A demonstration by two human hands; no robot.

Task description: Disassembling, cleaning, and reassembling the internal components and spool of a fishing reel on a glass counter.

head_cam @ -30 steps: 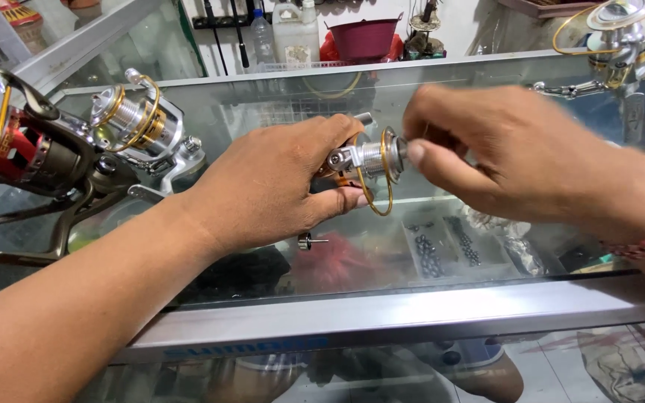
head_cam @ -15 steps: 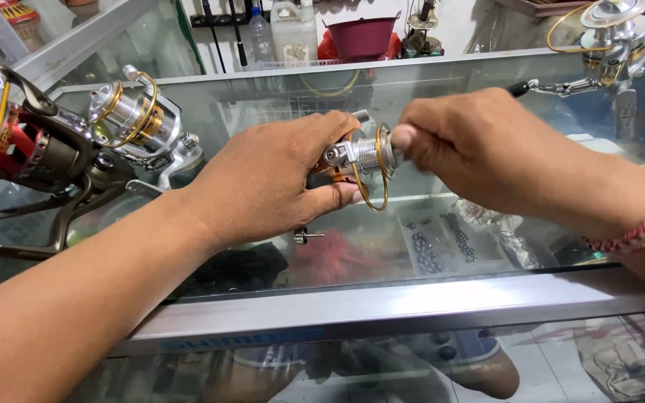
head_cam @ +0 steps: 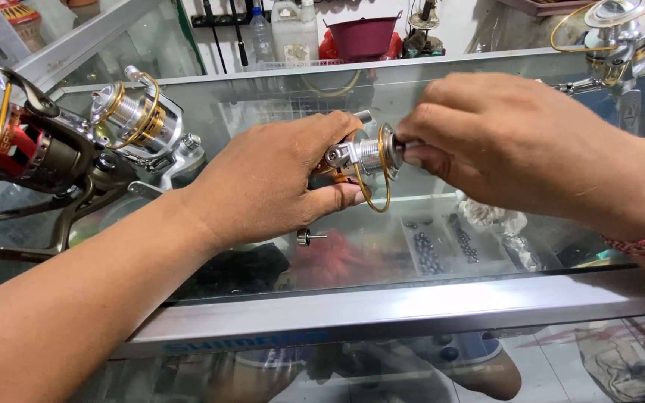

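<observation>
L hand is wrapped round the body of a small silver-and-gold spinning reel, held up just above the glass tabletop near the middle of the view; fingers closed on it, thumb underneath. R hand comes in from the other side w/ fingertips pinched narrow on the front end of the reel's spool, right at the knob or cap there; what exactly sits between the fingertips is hidden by the fingers themselves. The gold bail wire hangs down below the spool. A small loose screw-like part lies on the glass just under the L hand, apart from the reel. As a judgement: work on the reel's front end looks partway, since the spool is seated on the body and the R hand is at its cap, but can't tell whether the cap is going on or off, nor whether the loose part belongs to this reel. Handle side is covered by the L palm, so no telling if a handle is fitted. Off to the left, 2 bigger reels rest on the tabletop: a dark bronze-and-red reel and, just behind it, a silver-gold reel. Another silver reel sits at the far right edge. Beyond the counter: a maroon basin and a white jug.
</observation>
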